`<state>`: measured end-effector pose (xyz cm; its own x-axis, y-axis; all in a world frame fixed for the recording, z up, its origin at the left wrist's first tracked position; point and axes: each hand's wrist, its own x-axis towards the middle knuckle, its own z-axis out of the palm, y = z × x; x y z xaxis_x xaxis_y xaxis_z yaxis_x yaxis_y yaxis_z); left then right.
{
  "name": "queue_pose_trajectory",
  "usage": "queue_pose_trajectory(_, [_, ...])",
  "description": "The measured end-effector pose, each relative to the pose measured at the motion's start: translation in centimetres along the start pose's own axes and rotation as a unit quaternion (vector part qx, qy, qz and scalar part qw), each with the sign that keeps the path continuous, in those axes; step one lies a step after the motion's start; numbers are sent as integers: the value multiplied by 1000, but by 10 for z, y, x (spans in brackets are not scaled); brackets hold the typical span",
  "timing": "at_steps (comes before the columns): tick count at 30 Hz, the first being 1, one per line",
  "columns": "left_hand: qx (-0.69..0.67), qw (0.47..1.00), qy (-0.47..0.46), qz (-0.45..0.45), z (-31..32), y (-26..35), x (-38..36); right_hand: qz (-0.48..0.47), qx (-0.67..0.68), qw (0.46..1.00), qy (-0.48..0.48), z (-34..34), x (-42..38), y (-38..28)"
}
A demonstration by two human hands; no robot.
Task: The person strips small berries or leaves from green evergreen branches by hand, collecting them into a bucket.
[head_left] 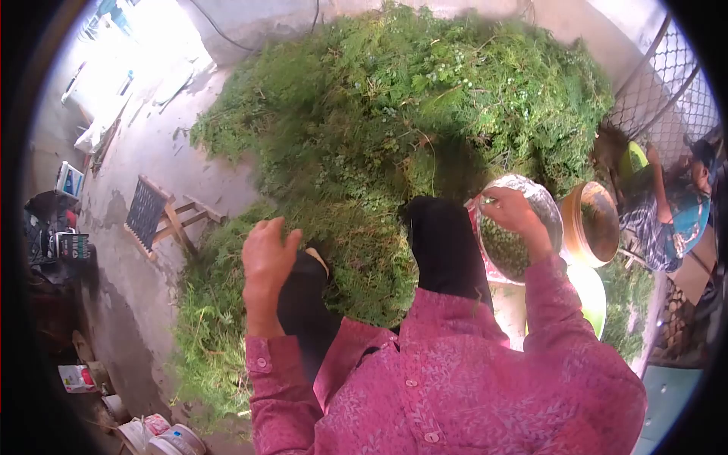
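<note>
My left hand (270, 254) is raised over the greenery near my left knee. Its thumb stands apart from the loosely bent fingers, and nothing shows in it. My right hand (514, 212) is closed, fingertips together, over the rim of a round metal basin (547, 199). Something small and green may be at the fingertips, too small to name. Small green berries (504, 250) lie in the basin, beside my right knee. A large heap of cut evergreen branches (356, 121) with pale berries spreads in front of me and around my legs.
A round wooden-rimmed sieve (570, 220) stands right of the basin. Farther right sits another person (660, 205) by a blue basin (691, 220). A small wooden folding stool (171, 216) stands left. White buckets (178, 440) are at lower left.
</note>
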<state>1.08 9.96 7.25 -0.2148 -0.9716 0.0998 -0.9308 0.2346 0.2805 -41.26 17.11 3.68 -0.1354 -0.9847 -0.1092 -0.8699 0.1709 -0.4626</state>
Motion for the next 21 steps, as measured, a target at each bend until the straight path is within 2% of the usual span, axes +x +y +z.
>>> queue_pose_trajectory(1, [-6,1000,0,-2,5,6,12,0,12,1000,-23,-1,13,-8])
queue_pose_trajectory(4, [-30,993,-109,30,14,24,46,-25,-10,997,-69,9,60,-24])
queue_pose_trajectory(7, [-27,986,-158,51,44,19,74,-26,14,995,-90,31,106,-38])
queue_pose_trajectory(8, [-40,986,-146,70,57,13,79,-36,4,992,-123,40,125,-38])
queue_pose_trajectory(9, [-48,985,-154,68,65,8,84,-44,-5,987,-157,51,143,-37])
queue_pose_trajectory(11, [-19,973,-225,46,76,1,91,-33,-46,981,-186,80,184,-27])
queue_pose_trajectory(15, [-48,973,-212,78,76,-1,111,-26,-114,958,-263,162,247,-6])
queue_pose_trajectory(17, [-39,979,-171,99,72,2,120,-54,-126,979,-151,213,269,12])
queue_pose_trajectory(18, [-34,980,-175,92,70,3,124,-58,-128,978,-156,234,276,18])
queue_pose_trajectory(20, [-44,981,-170,87,71,0,130,4,-117,993,-36,269,287,21])
queue_pose_trajectory(21, [-53,980,-169,90,73,-2,130,-1,-115,992,-45,274,292,19])
